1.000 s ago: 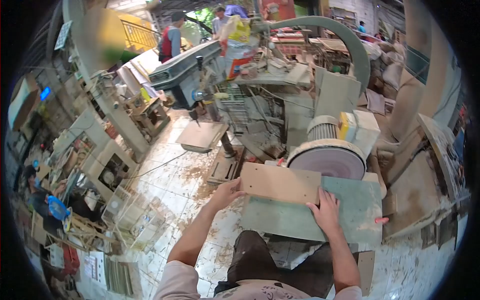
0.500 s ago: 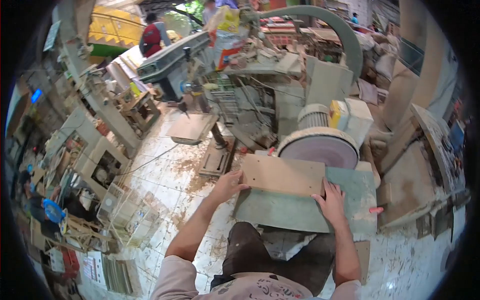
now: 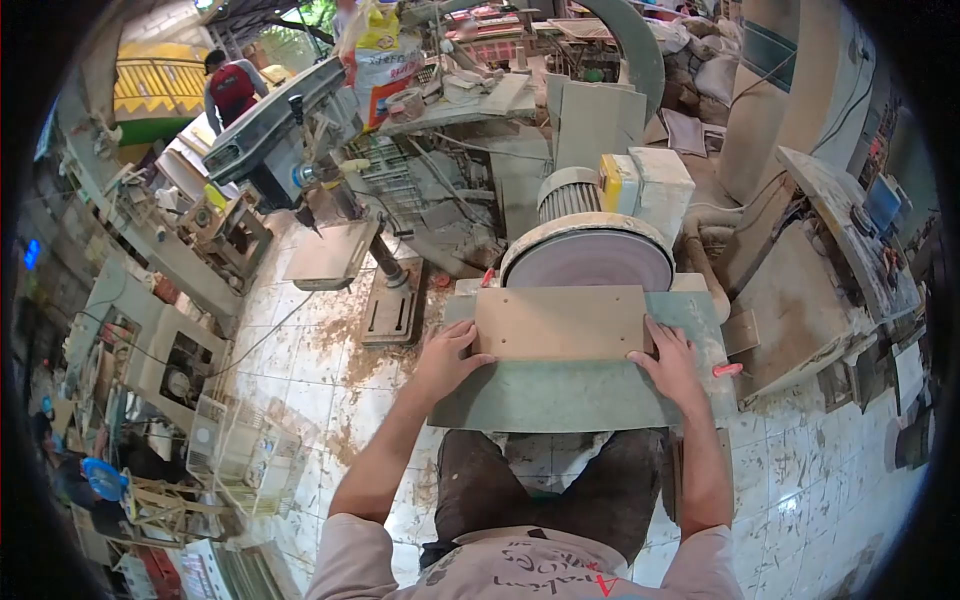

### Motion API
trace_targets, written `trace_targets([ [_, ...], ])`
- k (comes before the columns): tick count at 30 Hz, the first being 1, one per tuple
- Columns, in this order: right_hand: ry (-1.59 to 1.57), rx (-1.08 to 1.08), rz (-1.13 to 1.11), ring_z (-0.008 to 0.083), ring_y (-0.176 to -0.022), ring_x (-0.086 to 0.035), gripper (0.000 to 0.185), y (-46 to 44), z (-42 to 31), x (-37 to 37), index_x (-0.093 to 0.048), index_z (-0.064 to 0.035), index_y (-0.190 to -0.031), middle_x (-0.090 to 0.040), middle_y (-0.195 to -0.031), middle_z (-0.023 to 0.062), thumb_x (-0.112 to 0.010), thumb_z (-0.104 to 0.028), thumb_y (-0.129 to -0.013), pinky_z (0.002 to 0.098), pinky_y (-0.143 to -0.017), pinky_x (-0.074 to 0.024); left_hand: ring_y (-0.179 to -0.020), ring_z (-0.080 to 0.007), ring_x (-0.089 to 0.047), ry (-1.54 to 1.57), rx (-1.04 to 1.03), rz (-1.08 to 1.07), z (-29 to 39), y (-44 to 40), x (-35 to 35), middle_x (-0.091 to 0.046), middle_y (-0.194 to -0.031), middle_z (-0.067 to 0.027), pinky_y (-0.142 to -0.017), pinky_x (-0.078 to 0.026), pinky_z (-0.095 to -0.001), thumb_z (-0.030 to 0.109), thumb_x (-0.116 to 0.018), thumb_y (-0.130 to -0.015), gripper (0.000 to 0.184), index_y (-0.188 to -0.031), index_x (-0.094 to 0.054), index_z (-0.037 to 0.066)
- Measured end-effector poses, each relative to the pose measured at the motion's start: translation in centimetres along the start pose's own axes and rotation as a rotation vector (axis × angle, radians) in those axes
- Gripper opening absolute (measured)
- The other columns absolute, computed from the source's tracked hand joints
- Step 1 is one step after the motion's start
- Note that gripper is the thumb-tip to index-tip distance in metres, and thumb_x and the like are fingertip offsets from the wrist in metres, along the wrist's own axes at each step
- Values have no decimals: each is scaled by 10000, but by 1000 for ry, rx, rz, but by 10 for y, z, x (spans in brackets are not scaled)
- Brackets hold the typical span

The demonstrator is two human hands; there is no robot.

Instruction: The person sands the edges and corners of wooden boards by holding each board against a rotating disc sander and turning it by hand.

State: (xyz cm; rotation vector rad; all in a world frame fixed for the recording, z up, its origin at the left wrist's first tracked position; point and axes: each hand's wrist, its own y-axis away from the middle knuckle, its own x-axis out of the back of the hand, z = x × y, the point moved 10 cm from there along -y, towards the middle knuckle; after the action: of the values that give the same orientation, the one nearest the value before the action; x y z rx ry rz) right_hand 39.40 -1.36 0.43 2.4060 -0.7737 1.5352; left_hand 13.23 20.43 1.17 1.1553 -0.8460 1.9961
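Note:
A flat rectangular wooden board (image 3: 560,325) with small holes near its corners lies on the green worktable (image 3: 540,400) of a disc sander. My left hand (image 3: 450,358) grips the board's left end, thumb along the near edge and fingers at the side. At the right end, my right hand (image 3: 668,358) holds it the same way. The board's far edge lies against or very close to the large round sanding disc (image 3: 590,264); I cannot tell whether they touch.
A drill press (image 3: 300,190) with a small square table (image 3: 328,252) stands to the left. Behind the disc is its motor (image 3: 568,195). Red-handled pieces (image 3: 727,370) stick out at the worktable's sides. Wood shavings and plastic crates (image 3: 245,450) are on the tiled floor. A person in red (image 3: 232,92) is far back.
The board has turned from slanted to nearly square with the disc, and my left hand now sits more firmly at its left end. My view has shifted to the right and down.

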Motion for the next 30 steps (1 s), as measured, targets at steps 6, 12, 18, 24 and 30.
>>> trace_targets([
  [6,-39,-31,-6,309,-1219,-430,737,2,23,9,-411,-60,-1407,-544,-1307,137,-666,-428,-820,529,-1019,-278,-1256,-276,-484,-14,-7,5,22,-7,-7,-536,-1346,-109,-1093,-261,-528,423,-716,-779,641,-1240,-573,1],
  [12,-94,-51,-18,301,-1244,-420,749,2,35,12,-411,-66,-1411,-537,-1327,127,-702,-389,-800,539,-1035,-263,-1258,-270,-483,-26,-2,4,30,-9,-11,-544,-1337,-103,-1083,-261,-539,432,-714,-776,626,-1235,-585,27],
  [18,-101,-118,-24,290,-1255,-424,726,7,45,25,-417,-116,-1416,-543,-1323,121,-713,-352,-796,546,-1045,-247,-1259,-255,-481,3,-26,9,44,-15,-20,-542,-1343,-69,-1069,-267,-545,432,-713,-771,592,-1195,-599,36],
  [24,-61,-165,-25,298,-1248,-433,709,11,51,35,-423,-131,-1414,-555,-1291,133,-714,-328,-798,521,-1044,-262,-1258,-228,-484,7,-52,42,53,-17,-25,-544,-1342,-53,-1057,-265,-583,459,-696,-777,574,-1167,-608,47],
  [30,-96,-178,-19,368,-1197,-484,717,10,73,36,-425,-117,-1414,-555,-1240,198,-724,-288,-786,443,-1027,-345,-1218,-235,-517,102,-68,72,52,-20,-40,-584,-1282,-84,-1062,-272,-549,449,-712,-755,523,-1108,-634,71],
])
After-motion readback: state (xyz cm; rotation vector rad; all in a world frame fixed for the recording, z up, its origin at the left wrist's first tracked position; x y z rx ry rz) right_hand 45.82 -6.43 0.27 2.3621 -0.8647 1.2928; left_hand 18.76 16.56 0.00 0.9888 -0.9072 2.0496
